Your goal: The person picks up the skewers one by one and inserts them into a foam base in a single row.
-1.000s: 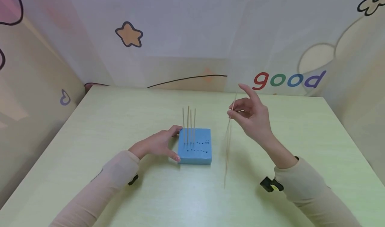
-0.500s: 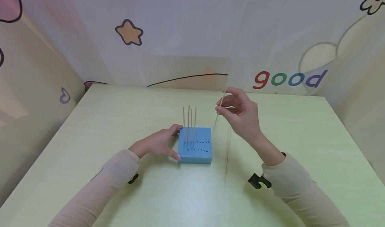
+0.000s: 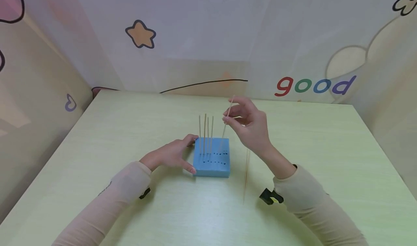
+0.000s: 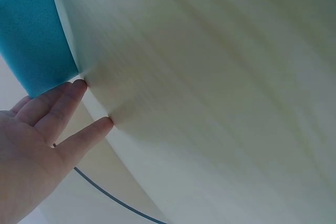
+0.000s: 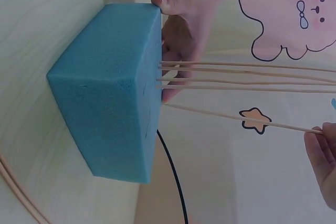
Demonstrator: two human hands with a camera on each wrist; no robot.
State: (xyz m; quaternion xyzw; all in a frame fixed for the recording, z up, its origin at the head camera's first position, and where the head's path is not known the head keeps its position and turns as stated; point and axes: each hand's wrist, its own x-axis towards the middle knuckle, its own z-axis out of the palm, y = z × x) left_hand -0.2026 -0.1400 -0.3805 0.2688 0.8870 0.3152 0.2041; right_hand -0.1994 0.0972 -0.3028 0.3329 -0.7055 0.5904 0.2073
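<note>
"Why was the left hand set there?"

"Probably to steady the blue foam block on the table. Its fingers were spread and fairly straight against the left side, thumb at the near corner, fingertips at the far one."

"And the right hand?"

"Thumb and fingertips pinched a thin wooden stick high up, I'd guess to leave its lower end free to aim. That end slanted down to the block's top; I couldn't tell whether it had entered a hole."

"Where were the others?"

"Four upright sticks stood in the block, towards its left; loose sticks lay to its right, likely for easy reach."

"How did the block look?"

"Squat, squarish, finely pored, its top dotted with rows of dark holes. The sticks were pale and slender."
</note>
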